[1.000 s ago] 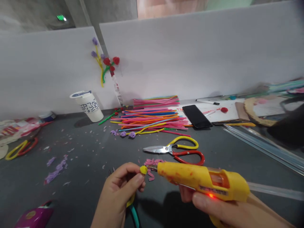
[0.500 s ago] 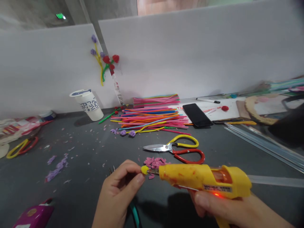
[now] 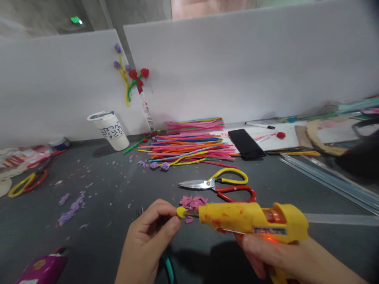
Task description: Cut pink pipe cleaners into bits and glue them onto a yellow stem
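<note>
Between thumb and forefinger, my left hand [image 3: 152, 240] pinches a small yellow piece [image 3: 181, 212] near the lower middle. My right hand [image 3: 266, 252] is wrapped round the handle of a yellow glue gun [image 3: 233, 217], whose red light glows. The metal nozzle points left and its tip meets the yellow piece. Pink cut bits [image 3: 192, 202] lie just behind the nozzle. Scissors [image 3: 211, 184] with one yellow and one red handle rest beyond them. Teal-handled pliers [image 3: 168, 268] are partly hidden under my left hand.
Coloured pipe cleaners [image 3: 189, 148] lie behind the scissors, with a black phone [image 3: 246, 143] to their right and a white cup [image 3: 110, 131] to their left. Purple scraps [image 3: 71, 209], a purple tool [image 3: 44, 268] and more scissors [image 3: 26, 184] are at left. Clear glue sticks [image 3: 328, 181] lie right.
The rear of the glue gun has shifted slightly left and up with my right hand. My left hand and the yellow piece have barely moved.
</note>
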{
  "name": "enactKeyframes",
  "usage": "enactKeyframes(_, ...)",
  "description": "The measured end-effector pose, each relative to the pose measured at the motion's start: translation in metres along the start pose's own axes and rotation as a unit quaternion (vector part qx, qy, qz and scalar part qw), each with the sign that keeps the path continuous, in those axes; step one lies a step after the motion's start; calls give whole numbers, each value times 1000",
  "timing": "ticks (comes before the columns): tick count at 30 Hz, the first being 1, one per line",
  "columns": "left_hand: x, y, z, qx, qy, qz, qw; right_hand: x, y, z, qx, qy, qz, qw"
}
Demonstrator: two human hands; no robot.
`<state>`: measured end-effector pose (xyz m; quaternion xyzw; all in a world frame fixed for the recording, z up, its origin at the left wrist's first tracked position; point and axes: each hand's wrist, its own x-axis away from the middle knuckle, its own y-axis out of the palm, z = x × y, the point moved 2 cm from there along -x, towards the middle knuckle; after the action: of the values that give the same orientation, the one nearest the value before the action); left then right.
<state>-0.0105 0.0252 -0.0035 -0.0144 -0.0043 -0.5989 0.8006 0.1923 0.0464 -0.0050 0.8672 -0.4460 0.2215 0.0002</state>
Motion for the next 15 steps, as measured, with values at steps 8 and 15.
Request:
enactKeyframes(8, 0, 1, -1, 6, 2, 15, 1000, -1, -1, 4, 7, -1, 5, 1000)
enactKeyframes(15, 1, -1, 2, 2, 24, 3, 1000, -1, 3, -5, 39, -70, 51, 995)
